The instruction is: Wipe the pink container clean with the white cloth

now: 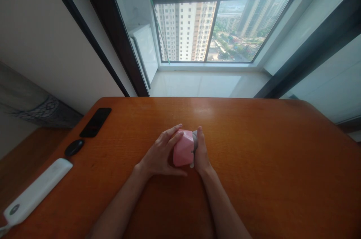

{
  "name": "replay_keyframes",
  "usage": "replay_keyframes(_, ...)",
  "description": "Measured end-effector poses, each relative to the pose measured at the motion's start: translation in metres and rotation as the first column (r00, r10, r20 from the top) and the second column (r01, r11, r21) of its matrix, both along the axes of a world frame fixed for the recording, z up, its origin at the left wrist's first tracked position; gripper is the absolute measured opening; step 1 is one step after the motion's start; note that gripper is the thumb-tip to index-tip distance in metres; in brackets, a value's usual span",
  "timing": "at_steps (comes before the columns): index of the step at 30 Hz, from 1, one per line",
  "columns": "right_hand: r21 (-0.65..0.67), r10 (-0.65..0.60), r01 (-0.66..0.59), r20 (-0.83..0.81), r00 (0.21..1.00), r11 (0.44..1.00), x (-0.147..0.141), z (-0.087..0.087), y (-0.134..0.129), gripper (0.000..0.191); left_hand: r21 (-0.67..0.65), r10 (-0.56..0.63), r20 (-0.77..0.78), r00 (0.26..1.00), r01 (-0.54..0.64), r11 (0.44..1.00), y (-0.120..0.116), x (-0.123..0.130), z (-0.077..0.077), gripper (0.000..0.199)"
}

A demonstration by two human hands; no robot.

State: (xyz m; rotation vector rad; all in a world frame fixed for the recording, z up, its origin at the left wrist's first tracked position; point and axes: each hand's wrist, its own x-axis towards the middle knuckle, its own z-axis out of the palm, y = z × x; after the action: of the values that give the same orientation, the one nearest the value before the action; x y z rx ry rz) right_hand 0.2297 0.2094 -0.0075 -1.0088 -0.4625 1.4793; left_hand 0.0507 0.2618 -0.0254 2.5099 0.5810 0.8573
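Fingers of left hand (160,152) and right hand (201,151) clamped on both sides of pink faceted case (183,148); perhaps light, stiff plastic, smooth, best held at flat sides. Ahead of fingers, far edge of orange wooden table (267,163); well left, black phone (96,122) and black oval object (74,147).

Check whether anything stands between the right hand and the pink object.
A grey-and-white piece lies along the right side of the pink object, against the right hand; the view cannot tell whether it is separate. Nothing visible separates the left hand from the pink object.
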Motion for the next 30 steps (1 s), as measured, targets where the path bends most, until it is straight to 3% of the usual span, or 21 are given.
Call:
replay_keyframes(3,0.009,0.020,-0.019,-0.067,0.998,1.000,0.000,0.005,0.003,0.082,0.084,0.016,-0.039,0.999,-0.012,0.996,0.001,-0.001,0.002,0.127)
replay_keyframes(7,-0.007,0.003,-0.003,-0.060,0.998,1.000,-0.001,0.000,0.002,0.081,0.064,0.083,-0.009,0.997,-0.082,0.995,-0.002,0.004,0.004,0.122)
replay_keyframes(11,0.009,-0.059,0.058,0.037,0.998,0.998,-0.002,-0.007,-0.003,0.082,-0.136,0.152,0.043,0.987,-0.145,0.980,-0.007,0.010,0.007,0.118)
replay_keyframes(14,-0.021,-0.006,0.009,0.151,0.989,1.000,-0.002,-0.011,-0.006,0.087,-0.356,0.195,0.071,0.978,-0.158,0.921,-0.009,0.014,0.006,0.107)
replay_keyframes(17,-0.035,0.016,-0.009,0.196,0.980,0.999,-0.002,-0.013,-0.006,0.088,-0.425,0.209,0.074,0.975,-0.159,0.891,-0.010,0.016,0.004,0.103)
replay_keyframes(22,0.013,-0.029,0.028,0.151,0.988,1.000,-0.002,-0.011,-0.003,0.084,-0.360,0.173,0.103,0.980,-0.125,0.925,-0.008,0.011,-0.002,0.114)
replay_keyframes(26,-0.021,-0.006,0.008,0.105,0.994,1.000,0.000,-0.008,-0.001,0.085,-0.131,0.036,0.074,0.997,-0.026,0.991,-0.002,0.001,-0.003,0.131)
replay_keyframes(30,0.037,-0.038,0.036,0.038,0.999,0.999,0.000,-0.002,0.001,0.082,0.033,0.011,-0.020,1.000,-0.010,0.999,-0.001,-0.001,0.003,0.125)
